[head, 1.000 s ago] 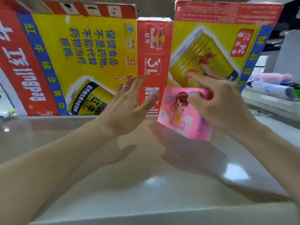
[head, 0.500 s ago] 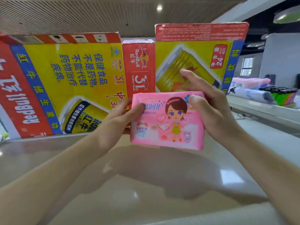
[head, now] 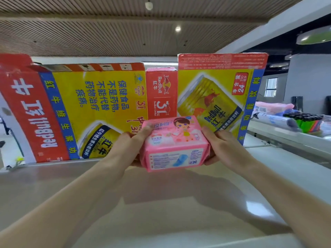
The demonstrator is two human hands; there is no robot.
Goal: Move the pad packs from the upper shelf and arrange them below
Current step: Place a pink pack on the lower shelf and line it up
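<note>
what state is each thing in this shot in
pink plastic-wrapped pad pack, wrapped, held between both hands
left hand, grips the pack's left end
right hand, grips the pack's right end
red-and-yellow cardboard drink boxes, standing side by side at the back of the grey shelf
round ceiling light, on

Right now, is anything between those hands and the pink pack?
Nothing visible: the left hand and right hand grip the pink pad pack by its ends. The lower shelf is out of view.
</note>
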